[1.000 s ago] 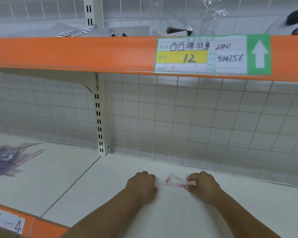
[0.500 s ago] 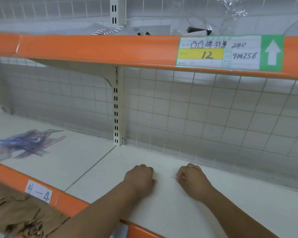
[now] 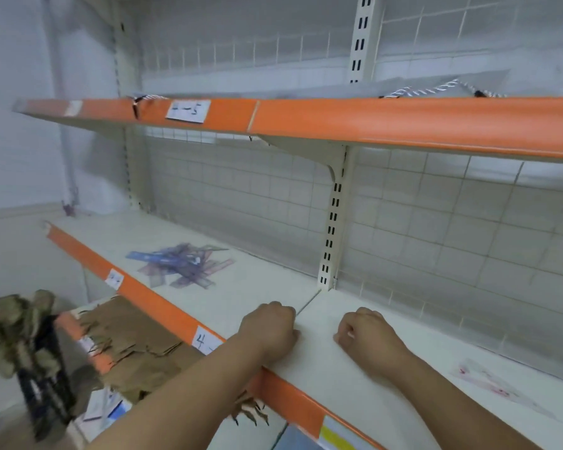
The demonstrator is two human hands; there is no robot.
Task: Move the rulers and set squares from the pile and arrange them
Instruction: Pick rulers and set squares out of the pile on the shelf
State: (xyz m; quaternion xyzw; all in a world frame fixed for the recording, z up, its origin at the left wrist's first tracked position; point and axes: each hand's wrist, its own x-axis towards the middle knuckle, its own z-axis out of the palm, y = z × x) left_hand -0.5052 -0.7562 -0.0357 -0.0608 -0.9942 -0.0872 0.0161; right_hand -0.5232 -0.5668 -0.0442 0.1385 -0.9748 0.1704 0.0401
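From the head camera, both forearms reach onto the white shelf [image 3: 355,401]. The left hand [image 3: 268,329] rests as a fist near the shelf's orange front edge, just left of the seam between two shelf boards. Its fingers [image 3: 283,311] are clenched under the palm, with nothing visible in them. The right hand [image 3: 368,341] rests just right of that seam, also clenched and holding nothing that shows. The two fists are near each other but apart.

The pile of rulers and set squares [image 3: 182,264], blue and purple-tinted, lies flat on the left shelf board. It is well apart from both hands, beyond and to the left of the left fist. A single pale pink set square [image 3: 491,383], blurred, lies flat on the right board, to the right of the right forearm and clear of its fingers.
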